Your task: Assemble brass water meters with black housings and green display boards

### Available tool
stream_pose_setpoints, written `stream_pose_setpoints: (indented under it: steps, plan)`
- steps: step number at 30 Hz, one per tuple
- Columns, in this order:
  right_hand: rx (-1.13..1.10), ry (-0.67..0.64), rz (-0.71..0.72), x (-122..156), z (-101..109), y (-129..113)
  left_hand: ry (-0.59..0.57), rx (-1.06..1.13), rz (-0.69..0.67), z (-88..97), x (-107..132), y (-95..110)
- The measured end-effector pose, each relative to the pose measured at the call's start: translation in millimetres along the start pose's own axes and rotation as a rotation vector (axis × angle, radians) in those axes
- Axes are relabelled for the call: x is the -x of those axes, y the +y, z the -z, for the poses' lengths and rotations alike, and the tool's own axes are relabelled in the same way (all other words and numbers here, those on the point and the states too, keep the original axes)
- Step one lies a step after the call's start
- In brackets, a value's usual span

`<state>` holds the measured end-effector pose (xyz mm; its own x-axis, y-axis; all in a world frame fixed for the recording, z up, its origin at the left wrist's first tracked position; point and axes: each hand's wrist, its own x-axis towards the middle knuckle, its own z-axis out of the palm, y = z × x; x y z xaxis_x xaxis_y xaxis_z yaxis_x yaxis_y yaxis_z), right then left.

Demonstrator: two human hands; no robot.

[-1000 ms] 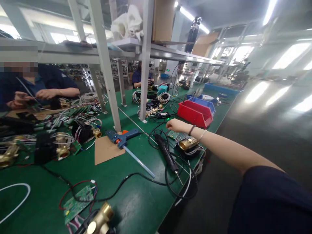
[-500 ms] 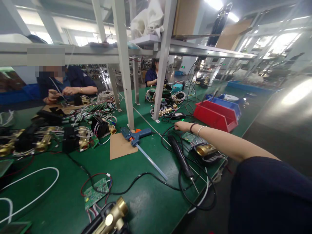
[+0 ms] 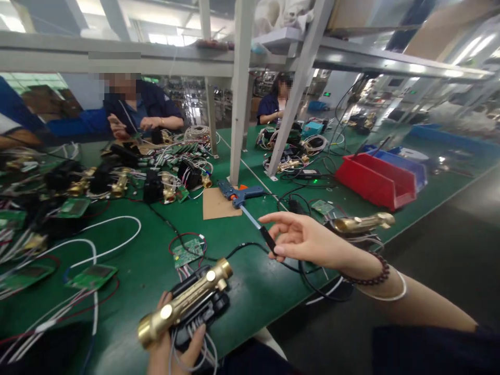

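Note:
My left hand (image 3: 172,351) is at the bottom edge, closed around a brass valve body (image 3: 183,302) mounted on a black housing with wires hanging from it. My right hand (image 3: 312,242) hovers above the green bench (image 3: 242,291), its fingers loosely curled around a black electric screwdriver (image 3: 267,240); the index finger sticks out. The screwdriver's black cable (image 3: 312,281) loops over the bench edge. A second brass valve (image 3: 363,223) lies just beyond my right wrist.
A blue glue gun (image 3: 238,194) rests on a cardboard piece (image 3: 216,204). Green circuit boards (image 3: 188,251), wired valve units (image 3: 164,187) and white cables cover the left. A red bin (image 3: 377,182) stands at right. Grey frame posts (image 3: 239,114) rise mid-bench. Two people work across the bench.
My right arm has drawn back from the far reach toward me and now holds the screwdriver. My left hand with the brass valve has come into view; the camera has tilted down and left.

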<state>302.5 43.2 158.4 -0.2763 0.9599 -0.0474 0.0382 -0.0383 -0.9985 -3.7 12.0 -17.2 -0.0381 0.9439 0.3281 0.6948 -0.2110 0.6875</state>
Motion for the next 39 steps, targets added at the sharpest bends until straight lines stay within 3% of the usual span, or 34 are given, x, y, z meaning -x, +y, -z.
stream_pose_setpoints:
  steps: [5, 7, 10, 12, 15, 24, 29, 33, 36, 39]
  plan:
    - [0.001, 0.008, 0.134, -3.1, -55.4, 27.3, -0.012, -0.046, -0.010, 0.3, 7.0, 0.1]
    - [0.188, 0.082, 0.275, -2.0, -80.0, 43.5, -0.005, -0.047, -0.029, 2.0, 8.0, 3.3]
    - [0.597, 0.166, 0.608, 1.8, -114.6, 68.4, -0.018, -0.042, -0.072, 4.2, 8.3, 8.0]
    - [0.835, 0.117, 0.785, 2.2, -131.2, 82.9, -0.023, -0.055, -0.088, 4.4, 9.2, 10.2]
    - [1.051, 0.080, 0.874, -1.2, -143.1, 100.3, 0.040, -0.114, -0.114, 3.0, 13.7, 12.9]
    - [1.162, 0.033, 0.773, 5.9, -140.2, 120.1, 0.389, -0.372, -0.231, 7.1, 23.7, 26.5]
    - [1.079, 0.172, 0.720, 3.0, -148.4, 121.9, 0.382, -0.373, -0.421, 14.7, 24.2, 34.4]
    - [0.920, 0.210, 0.686, -1.2, -149.7, 115.7, 0.333, -0.407, -0.468, 18.1, 20.0, 37.8]
    - [0.749, 0.258, 0.658, 6.0, -130.2, 100.7, 0.318, -0.449, -0.467, 20.7, 15.4, 36.3]
    - [0.742, 0.468, 0.638, 24.2, -87.8, 80.9, 0.308, -0.446, -0.507, 25.2, 14.1, 32.0]
